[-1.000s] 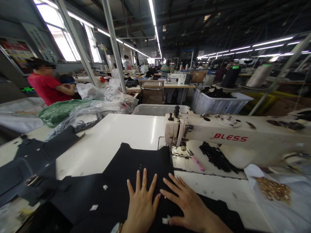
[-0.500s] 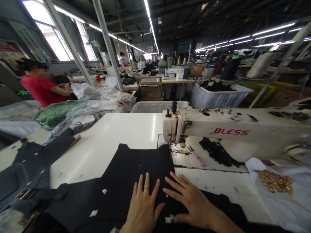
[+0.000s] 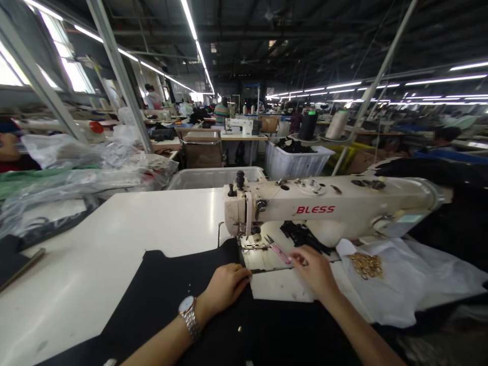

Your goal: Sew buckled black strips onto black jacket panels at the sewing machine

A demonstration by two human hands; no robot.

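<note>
Black fabric (image 3: 168,284) lies across the white table, its upper corner beside the needle area of the sewing machine (image 3: 320,203). My left hand (image 3: 224,287), with a watch at the wrist, rests on the fabric's right edge, its fingers bent together around that edge. Over the machine bed, my right hand (image 3: 310,267) has its fingertips at the handle of the pink thread snips (image 3: 280,251), fingers curled and pinched. The snips' blades point toward the needle. Black strips (image 3: 301,236) lie under the machine arm.
Gold rings (image 3: 366,265) sit on a white plastic bag (image 3: 404,292) at the right. Behind the table are a clear bin (image 3: 213,177) and a grey crate (image 3: 297,157). Plastic-wrapped goods (image 3: 76,162) are heaped at the left, beside a person's arm (image 3: 9,147).
The view has swung right. Both hands, flat and spread on the fabric before, have moved up and curled: my left to the fabric's edge, my right to the pink snips.
</note>
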